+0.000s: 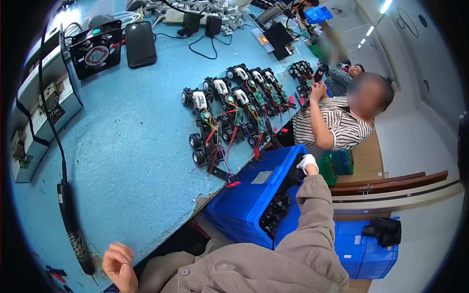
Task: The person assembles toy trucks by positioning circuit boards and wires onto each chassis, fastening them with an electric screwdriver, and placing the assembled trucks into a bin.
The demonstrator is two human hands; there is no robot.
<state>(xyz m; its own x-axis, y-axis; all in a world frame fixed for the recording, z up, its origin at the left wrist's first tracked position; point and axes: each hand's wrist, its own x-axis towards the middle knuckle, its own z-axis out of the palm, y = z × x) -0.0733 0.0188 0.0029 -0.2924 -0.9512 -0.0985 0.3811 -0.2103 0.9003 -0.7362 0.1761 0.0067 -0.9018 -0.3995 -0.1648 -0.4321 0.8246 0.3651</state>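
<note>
- Blue plastic forms the open bin (239, 200) at the edge of the tabletop (122, 161); your right hand (308, 163), in a white glove, reaches over its far end.
- Dark parts (276, 210) lie heaped inside that bin, and a dark piece (293, 177) sits right by your glove. Your fingers are largely hidden, so whether they have hold of it, and how far they are open, you cannot tell from here; nor can you make out its long axis or which way it points.
- Your left hand (118, 266) is bare and raised at the near edge of the tabletop, its fingers loosely curled with a gap to the thumb, and it has hold of nothing.
- Just beside that hand lies the black corded tool (72, 222), its long axis running away from you, with the thin tip pointing back toward your body and the cord leaving the far end.
- Ahead of you, on the tabletop beyond the bin, the wired car chassis (207, 127) stand close together, long axes roughly parallel; on the nearest, the white piece is at the far end, the paired wheels are nearer you, and loose wires trail your way.
- Farther left you have a black phone (140, 44) beside a square fan (96, 51).
- Past the bin, a person in a striped shirt (337, 119) holds a dark object (318, 74).
</note>
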